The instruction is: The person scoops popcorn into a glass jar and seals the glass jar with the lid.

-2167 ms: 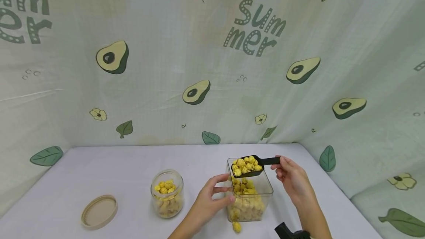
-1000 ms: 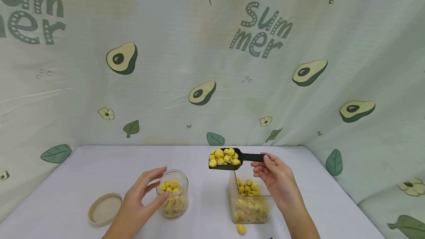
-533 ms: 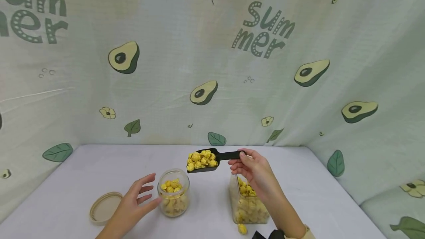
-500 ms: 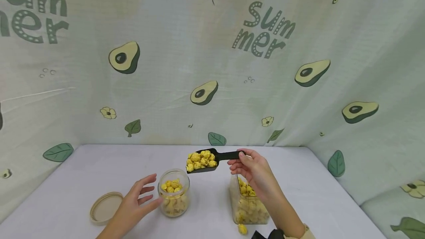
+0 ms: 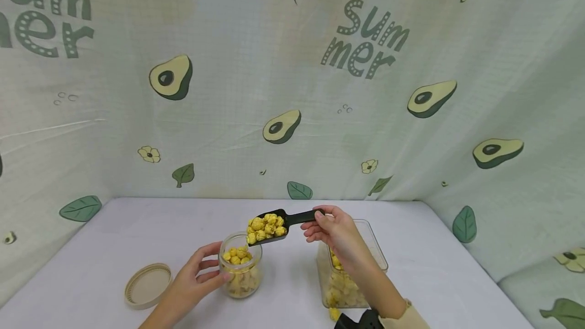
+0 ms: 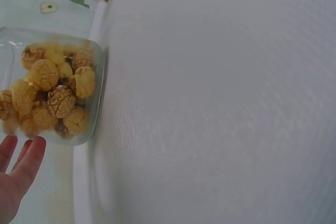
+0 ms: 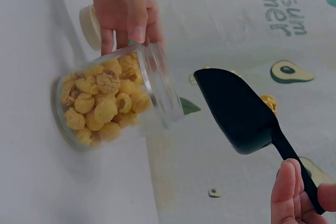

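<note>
Pinched grip: right hand (image 5: 335, 230) grasps the end of the black scoop (image 5: 289, 220) handle between thumb and fingers. Left hand (image 5: 196, 270) isn't clenched; fingers fairly straight, thumb and fingertips at the jar's (image 5: 256, 268) 9 o'clock side. Scoop sits at jar's 1 o'clock in head view, handle toward 2 to 3 o'clock, tip dipping toward 8. Bowl is heaped with yellow popcorn (image 5: 266, 227). Tip overlaps jar mouth from above in head view; right wrist view shows tip apart from the rim. Jar stands upright on the white table (image 5: 183, 232), part-filled with popcorn.

Plastic box (image 5: 323, 273) at jar's 3 o'clock, well apart, also holds popcorn; right forearm covers part of it. Loose popcorn piece (image 5: 334, 314) on table, just beside box, between its 6 and 7 o'clock. Beige lid (image 5: 148, 286) flat at jar's 9 o'clock, near left wrist. Black wrist device (image 5: 361, 320) and beige sleeve (image 5: 404, 319) on right arm. Pale cloth (image 5: 219, 90), avocado prints, at 12 o'clock behind table.
</note>
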A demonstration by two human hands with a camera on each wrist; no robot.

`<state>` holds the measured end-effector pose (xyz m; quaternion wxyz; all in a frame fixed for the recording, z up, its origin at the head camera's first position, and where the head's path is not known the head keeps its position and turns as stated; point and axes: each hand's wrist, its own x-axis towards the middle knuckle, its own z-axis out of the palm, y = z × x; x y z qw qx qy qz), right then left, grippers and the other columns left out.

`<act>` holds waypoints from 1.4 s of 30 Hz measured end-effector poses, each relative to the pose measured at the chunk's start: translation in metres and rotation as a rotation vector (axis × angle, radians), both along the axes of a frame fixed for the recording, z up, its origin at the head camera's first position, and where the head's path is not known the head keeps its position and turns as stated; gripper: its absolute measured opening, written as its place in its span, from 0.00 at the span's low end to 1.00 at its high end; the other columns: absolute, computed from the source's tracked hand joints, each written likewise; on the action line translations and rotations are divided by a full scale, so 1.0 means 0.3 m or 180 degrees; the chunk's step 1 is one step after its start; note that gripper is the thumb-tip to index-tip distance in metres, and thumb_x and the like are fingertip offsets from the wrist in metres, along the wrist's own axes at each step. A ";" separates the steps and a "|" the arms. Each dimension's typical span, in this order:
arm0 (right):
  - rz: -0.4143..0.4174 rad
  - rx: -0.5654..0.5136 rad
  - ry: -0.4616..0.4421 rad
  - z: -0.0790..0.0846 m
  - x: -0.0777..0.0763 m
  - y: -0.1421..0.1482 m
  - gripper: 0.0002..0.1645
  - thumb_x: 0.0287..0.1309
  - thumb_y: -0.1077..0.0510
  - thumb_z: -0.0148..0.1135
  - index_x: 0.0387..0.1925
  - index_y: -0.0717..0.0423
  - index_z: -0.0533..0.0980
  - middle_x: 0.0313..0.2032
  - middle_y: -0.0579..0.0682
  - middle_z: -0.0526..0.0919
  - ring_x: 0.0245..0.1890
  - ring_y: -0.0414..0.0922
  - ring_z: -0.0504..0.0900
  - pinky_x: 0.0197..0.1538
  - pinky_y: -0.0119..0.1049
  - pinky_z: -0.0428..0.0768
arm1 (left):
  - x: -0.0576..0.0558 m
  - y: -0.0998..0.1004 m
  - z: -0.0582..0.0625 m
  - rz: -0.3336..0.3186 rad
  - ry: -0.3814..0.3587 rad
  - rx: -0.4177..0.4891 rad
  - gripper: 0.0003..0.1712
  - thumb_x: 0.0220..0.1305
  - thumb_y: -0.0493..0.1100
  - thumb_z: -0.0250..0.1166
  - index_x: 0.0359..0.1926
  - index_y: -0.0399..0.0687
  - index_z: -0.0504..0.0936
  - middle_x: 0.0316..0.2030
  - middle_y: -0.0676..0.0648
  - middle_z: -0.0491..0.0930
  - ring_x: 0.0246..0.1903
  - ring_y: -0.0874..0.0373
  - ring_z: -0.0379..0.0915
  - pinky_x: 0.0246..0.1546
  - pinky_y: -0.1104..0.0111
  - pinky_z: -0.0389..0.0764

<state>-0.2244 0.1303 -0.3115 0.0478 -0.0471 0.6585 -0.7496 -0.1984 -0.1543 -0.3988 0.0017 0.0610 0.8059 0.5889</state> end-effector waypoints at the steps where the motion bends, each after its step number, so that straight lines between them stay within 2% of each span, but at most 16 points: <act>1: 0.0014 0.0043 0.0010 -0.002 -0.001 -0.003 0.18 0.67 0.64 0.46 0.54 0.71 0.58 0.28 0.50 0.84 0.25 0.38 0.81 0.35 0.29 0.81 | -0.001 0.001 0.000 0.0001 0.0002 0.0005 0.36 0.54 0.42 0.68 0.62 0.45 0.64 0.62 0.42 0.65 0.54 0.52 0.68 0.49 0.70 0.77; 9: 0.0035 0.0250 0.0052 -0.012 -0.008 -0.016 0.18 0.67 0.63 0.48 0.54 0.69 0.60 0.30 0.53 0.85 0.25 0.39 0.81 0.35 0.30 0.81 | -0.003 0.005 0.004 0.0040 0.0035 0.0072 0.35 0.53 0.41 0.69 0.61 0.45 0.65 0.61 0.43 0.65 0.46 0.69 0.69 0.46 0.77 0.76; 18: -0.0041 0.0493 0.0102 -0.002 -0.007 -0.025 0.17 0.67 0.62 0.47 0.53 0.67 0.62 0.32 0.58 0.85 0.25 0.39 0.81 0.36 0.32 0.81 | -0.009 0.005 0.008 0.0023 -0.0026 0.0064 0.35 0.53 0.42 0.69 0.61 0.45 0.66 0.61 0.43 0.66 0.47 0.67 0.69 0.46 0.76 0.76; 27: -0.0089 0.0645 0.0174 0.016 -0.009 -0.038 0.14 0.66 0.63 0.48 0.51 0.65 0.65 0.30 0.57 0.84 0.24 0.40 0.80 0.34 0.32 0.81 | -0.010 0.005 0.011 0.0011 -0.0053 0.0031 0.35 0.53 0.42 0.69 0.62 0.46 0.66 0.62 0.43 0.65 0.48 0.66 0.69 0.45 0.79 0.76; 34: -0.0190 0.0828 0.0360 0.041 0.005 -0.064 0.15 0.64 0.62 0.52 0.51 0.65 0.66 0.29 0.61 0.84 0.20 0.39 0.79 0.32 0.31 0.81 | -0.007 0.006 0.011 0.0040 -0.0022 0.0048 0.35 0.52 0.41 0.69 0.61 0.46 0.66 0.61 0.44 0.66 0.47 0.67 0.69 0.45 0.78 0.76; 42: -0.0277 0.1263 0.0909 0.057 0.043 -0.093 0.12 0.62 0.62 0.55 0.47 0.61 0.70 0.28 0.57 0.84 0.22 0.43 0.78 0.31 0.30 0.79 | -0.004 0.007 0.011 0.0033 0.0004 0.0062 0.34 0.52 0.41 0.69 0.60 0.45 0.67 0.61 0.44 0.66 0.46 0.69 0.69 0.46 0.77 0.76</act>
